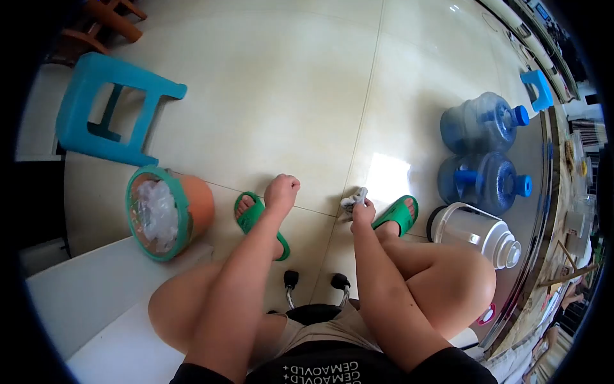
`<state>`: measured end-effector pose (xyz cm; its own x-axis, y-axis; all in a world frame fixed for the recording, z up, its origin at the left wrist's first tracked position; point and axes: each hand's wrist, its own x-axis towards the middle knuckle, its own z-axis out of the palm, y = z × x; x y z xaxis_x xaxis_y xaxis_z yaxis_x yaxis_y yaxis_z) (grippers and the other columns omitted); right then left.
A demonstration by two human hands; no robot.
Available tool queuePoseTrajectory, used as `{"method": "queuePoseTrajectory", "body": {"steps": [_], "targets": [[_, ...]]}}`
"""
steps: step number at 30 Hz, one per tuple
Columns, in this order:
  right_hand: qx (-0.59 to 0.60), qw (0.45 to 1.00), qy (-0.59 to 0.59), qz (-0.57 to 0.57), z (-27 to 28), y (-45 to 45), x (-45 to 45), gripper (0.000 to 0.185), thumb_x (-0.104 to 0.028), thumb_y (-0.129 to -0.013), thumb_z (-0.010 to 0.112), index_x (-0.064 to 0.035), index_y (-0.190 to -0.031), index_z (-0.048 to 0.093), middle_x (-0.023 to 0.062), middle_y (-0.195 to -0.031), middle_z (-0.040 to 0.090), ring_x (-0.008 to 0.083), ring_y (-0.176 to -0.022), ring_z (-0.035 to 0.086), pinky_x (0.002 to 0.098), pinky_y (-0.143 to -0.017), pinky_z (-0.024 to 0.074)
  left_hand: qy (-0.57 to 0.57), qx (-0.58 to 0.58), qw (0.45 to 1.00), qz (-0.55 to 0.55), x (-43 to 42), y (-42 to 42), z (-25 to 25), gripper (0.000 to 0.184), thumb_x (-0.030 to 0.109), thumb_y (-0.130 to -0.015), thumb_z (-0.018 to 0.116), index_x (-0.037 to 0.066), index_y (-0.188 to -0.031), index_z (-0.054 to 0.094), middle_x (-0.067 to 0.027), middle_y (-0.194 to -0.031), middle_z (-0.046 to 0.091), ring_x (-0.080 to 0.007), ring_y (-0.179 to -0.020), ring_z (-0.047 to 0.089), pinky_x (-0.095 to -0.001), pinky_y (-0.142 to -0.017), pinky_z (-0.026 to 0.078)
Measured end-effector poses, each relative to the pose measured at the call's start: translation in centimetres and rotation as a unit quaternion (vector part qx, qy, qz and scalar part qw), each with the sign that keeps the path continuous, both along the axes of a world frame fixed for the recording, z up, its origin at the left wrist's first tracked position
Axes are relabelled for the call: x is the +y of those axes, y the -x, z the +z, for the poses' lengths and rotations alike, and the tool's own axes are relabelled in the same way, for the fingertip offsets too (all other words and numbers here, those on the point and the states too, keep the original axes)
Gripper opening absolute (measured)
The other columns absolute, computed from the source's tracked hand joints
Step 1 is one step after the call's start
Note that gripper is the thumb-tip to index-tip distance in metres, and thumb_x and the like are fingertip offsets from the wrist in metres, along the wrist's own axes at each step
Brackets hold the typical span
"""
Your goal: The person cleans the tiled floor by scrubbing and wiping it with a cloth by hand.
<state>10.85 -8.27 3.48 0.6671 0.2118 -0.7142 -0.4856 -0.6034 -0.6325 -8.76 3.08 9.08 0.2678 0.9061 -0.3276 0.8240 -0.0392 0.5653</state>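
While the bare left hand (282, 192) curls into a fist, any contents hidden, the bare right hand's (364, 213) fingers pinch a crumpled grey-white cloth (350, 203), bunched at their ten o'clock.

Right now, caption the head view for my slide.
Right hand holding a crumpled pale item, left hand curled, above a tiled floor.

Open floor (313, 121) between bin (197, 203) and bottles (481, 184)

A teal stool (78, 109) sits on glossy tiles (281, 102).
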Motion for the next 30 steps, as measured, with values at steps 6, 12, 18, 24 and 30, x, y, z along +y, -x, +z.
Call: {"method": "queuePoseTrajectory", "body": {"steps": [6,12,18,24,30], "targets": [[-0.04,0.998,-0.024,0.037,-9.8,-0.4,-4.0,0.035,0.003,-0.076,0.057,-0.0008,-0.111,0.054,0.0147,-0.103,0.061,0.0201,-0.091,0.06,0.0295,-0.078,0.0485,0.14,-0.045,0.982,0.118,-1.5,-3.9,-5.4,0.013,0.019,-0.077,0.068,0.008,-0.083,0.072,-0.0123,-0.079,0.069,-0.0275,-0.073,0.066,-0.0373,-0.067,0.051],[0.022,0.998,-0.057,0.01,-5.8,0.5,-2.6,0.038,0.011,-0.078,0.053,-0.0037,-0.113,0.046,0.0114,-0.104,0.057,0.0185,-0.092,0.057,0.0278,-0.08,0.0461,0.242,-0.107,0.926,0.271,-3.5,-5.9,-10.7,0.027,0.026,-0.073,0.075,0.003,-0.087,0.073,-0.0134,-0.081,0.071,-0.0219,-0.073,0.067,-0.0339,-0.069,0.05],[0.01,0.999,-0.038,0.028,-5.6,0.7,-2.1,0.038,0.01,-0.077,0.051,-0.0042,-0.113,0.046,0.0107,-0.103,0.057,0.0185,-0.094,0.055,0.0275,-0.083,0.044,0.26,-0.112,0.9,0.332,-3.6,-7.2,-11.6,0.033,0.028,-0.07,0.077,0.0,-0.087,0.072,-0.0136,-0.08,0.071,-0.0213,-0.072,0.066,-0.0334,-0.069,0.05],[-0.014,0.998,-0.034,0.041,-6.2,0.7,-2.3,0.038,0.009,-0.077,0.053,-0.0041,-0.112,0.047,0.0116,-0.103,0.058,0.0193,-0.095,0.057,0.0283,-0.083,0.0445,0.232,-0.135,0.903,0.334,-3.0,-6.5,-11.4,0.027,0.024,-0.07,0.074,0.001,-0.086,0.073,-0.0108,-0.079,0.071,-0.0184,-0.07,0.065,-0.0323,-0.067,0.05],[-0.018,0.998,-0.037,0.045,-6.5,0.3,-2.3,0.041,0.011,-0.074,0.052,-0.0035,-0.112,0.048,0.0121,-0.102,0.058,0.0203,-0.095,0.057,0.0291,-0.083,0.0451,0.206,-0.167,0.902,0.342,0.1,-2.8,-8.5,0.028,0.022,-0.072,0.072,0.0,-0.089,0.072,-0.0084,-0.079,0.07,-0.0143,-0.069,0.063,-0.03,-0.066,0.049]]}}
